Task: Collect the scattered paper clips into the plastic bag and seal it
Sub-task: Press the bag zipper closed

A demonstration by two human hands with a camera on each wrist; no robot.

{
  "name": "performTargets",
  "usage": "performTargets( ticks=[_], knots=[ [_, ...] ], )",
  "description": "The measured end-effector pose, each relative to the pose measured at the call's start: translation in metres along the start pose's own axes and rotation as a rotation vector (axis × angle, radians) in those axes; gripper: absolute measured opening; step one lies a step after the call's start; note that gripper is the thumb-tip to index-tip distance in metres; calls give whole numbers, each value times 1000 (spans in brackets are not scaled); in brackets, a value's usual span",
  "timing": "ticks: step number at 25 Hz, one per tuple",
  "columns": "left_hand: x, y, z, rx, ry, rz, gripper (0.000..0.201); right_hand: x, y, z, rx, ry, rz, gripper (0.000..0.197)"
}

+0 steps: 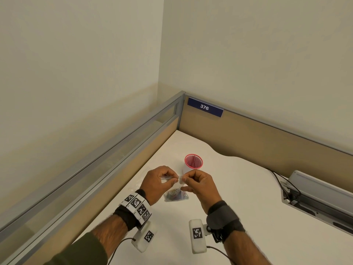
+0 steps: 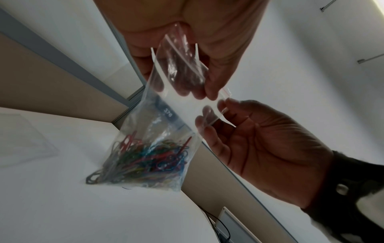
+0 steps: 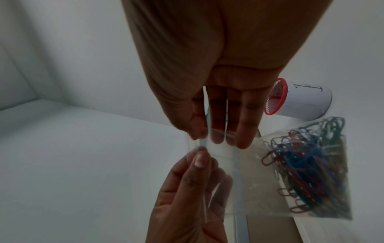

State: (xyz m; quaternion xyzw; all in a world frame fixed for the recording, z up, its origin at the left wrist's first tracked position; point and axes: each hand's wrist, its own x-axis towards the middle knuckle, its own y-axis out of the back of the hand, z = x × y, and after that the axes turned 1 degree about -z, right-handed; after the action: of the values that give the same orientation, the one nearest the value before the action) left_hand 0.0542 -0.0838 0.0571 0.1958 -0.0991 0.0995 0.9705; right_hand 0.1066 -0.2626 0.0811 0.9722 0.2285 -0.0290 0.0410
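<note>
From the head view, the left hand (image 1: 156, 180) and right hand (image 1: 198, 185) each keep a pinching grip on the top edge of the plastic bag (image 1: 176, 196) above the white tabletop (image 1: 238, 217). The left wrist view shows the paper clips (image 2: 145, 162) heaped in the bag's bottom. In the right wrist view, a red mesh cup (image 3: 277, 97) stands behind.

In the head view the plastic bag (image 1: 176, 194) at frame centre is mostly hidden behind the left hand (image 1: 155, 183) and right hand (image 1: 200, 185), and its paper clips (image 1: 176, 196) are too small to tell apart. Whether the bag's zip strip is closed cannot be told in any view. At the upper right of the right wrist view, the lettering on the white cup (image 3: 305, 102) is cut short and unreadable.
</note>
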Motion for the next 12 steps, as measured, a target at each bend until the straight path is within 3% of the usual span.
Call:
performTargets(
  ticks=[7, 12],
  knots=[
    [1, -2, -2, 20, 15, 7, 8, 2, 1, -4, -5, -38, -10, 14],
    [2, -3, -4, -11, 50, -28, 8, 4, -2, -2, -189, 24, 69, 7]
  ],
)
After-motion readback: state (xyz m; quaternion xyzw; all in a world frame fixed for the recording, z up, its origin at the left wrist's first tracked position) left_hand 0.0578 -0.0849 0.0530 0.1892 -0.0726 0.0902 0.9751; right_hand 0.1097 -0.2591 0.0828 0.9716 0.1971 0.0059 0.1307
